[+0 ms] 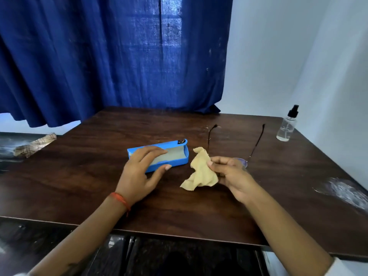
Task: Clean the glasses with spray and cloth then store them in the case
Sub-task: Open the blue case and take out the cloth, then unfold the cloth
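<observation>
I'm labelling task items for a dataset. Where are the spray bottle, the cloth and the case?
spray bottle (286,127): head view, on its clear body.
cloth (202,172): head view, on its crumpled middle.
case (180,152): head view, on its pale lining.

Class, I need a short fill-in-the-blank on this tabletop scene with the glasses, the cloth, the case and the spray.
1. The right hand pinches the yellow ____.
2. The left hand rests on the open case, whose colour is ____.
3. The glasses lie on the table with their arms ____.
4. The spray bottle stands ____ near the table's far right corner.

Missing words: cloth; blue; unfolded; upright
</observation>
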{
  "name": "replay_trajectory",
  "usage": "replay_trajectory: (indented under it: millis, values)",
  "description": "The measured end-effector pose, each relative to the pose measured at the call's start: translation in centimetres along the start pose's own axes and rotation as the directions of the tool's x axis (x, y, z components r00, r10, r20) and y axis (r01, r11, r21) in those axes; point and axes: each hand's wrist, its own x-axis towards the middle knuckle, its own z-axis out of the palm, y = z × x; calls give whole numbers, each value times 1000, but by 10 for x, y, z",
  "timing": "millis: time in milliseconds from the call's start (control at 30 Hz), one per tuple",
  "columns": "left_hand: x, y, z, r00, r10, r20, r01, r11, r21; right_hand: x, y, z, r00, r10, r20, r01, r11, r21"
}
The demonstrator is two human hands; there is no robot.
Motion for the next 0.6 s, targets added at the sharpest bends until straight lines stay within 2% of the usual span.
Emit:
replay_trajectory:
  millis: [67, 133, 233, 300, 367, 433, 500, 533, 600]
  values:
    - [4, 22, 15, 991, -118, 59, 126, 977, -170, -1, -1, 0, 999, 5, 44, -7, 999, 44]
    - [10, 40, 27, 956, -233, 176, 282, 894, -348, -3, -2, 1, 995, 14, 103, -23, 996, 83]
    - [18, 57, 39, 855, -329, 401, 513, 657, -553, -7, -3, 0, 983, 32, 183, -52, 993, 106]
    - [22, 64, 42, 806, -374, 458, 591, 507, -627, -9, -5, -1, 974, 46, 222, -75, 989, 126]
    - [24, 69, 41, 783, -403, 473, 618, 430, -658, -10, -5, -2, 968, 55, 243, -86, 989, 121]
    - [26, 71, 42, 765, -451, 460, 636, 419, -648, -12, -3, -2, 977, 41, 211, -50, 998, 37]
    - [28, 72, 42, 757, -495, 426, 645, 459, -611, -16, -1, -1, 993, -58, 105, 66, 995, -75]
    - [29, 72, 42, 766, -510, 392, 636, 513, -576, -17, 0, -1, 989, -139, 42, 143, 984, -110]
    - [31, 74, 42, 823, -484, 299, 568, 688, -451, -23, -4, 0, 955, -295, -26, 287, 944, -165]
